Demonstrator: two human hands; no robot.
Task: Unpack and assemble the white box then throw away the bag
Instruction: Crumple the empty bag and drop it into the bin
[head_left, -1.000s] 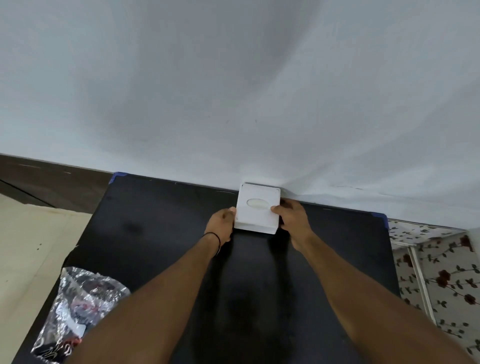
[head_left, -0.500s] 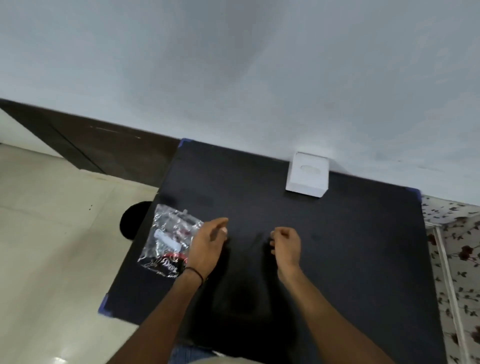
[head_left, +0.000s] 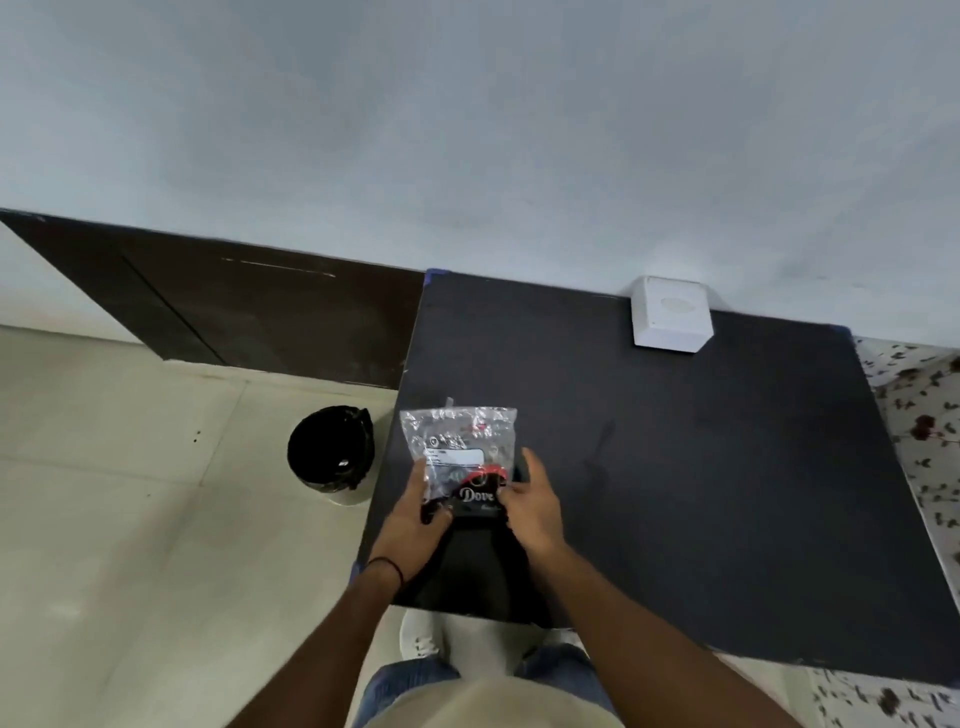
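**Inspector:** Count the items on the counter (head_left: 675, 467).

**Assistant:** Two. One white box (head_left: 670, 319), assembled and closed, with an oval mark on its top face. It sits at the far edge of the black counter, against the wall (head_left: 467, 130). One clear crinkled plastic bag (head_left: 460, 452) sits near the counter's left edge, close to the person.

**Inspector:** Contents of the bag?

**Assistant:** One white label, some red print and the word "Dove" on a dark part at its near end. The rest is too blurred to itemise.

**Inspector:** Hands?

**Assistant:** Two, both bare, both on the bag. The left hand (head_left: 413, 512) grips the bag's near left corner, thumb on top. The right hand (head_left: 530, 501) pinches the near right edge, fingers curled over it. The bag's far end tilts away from the person; I cannot tell whether it touches the counter. One dark band circles the left wrist.

**Inspector:** Position of the box relative to the hands?

**Assistant:** Well apart, to the far right. Neither hand touches it.

**Inspector:** The floor?

**Assistant:** One round bin (head_left: 332, 452) with a black liner stands on the pale tiles, just beside the counter's left edge and near the bag. One white shoe (head_left: 421, 636) shows under the counter's near edge.
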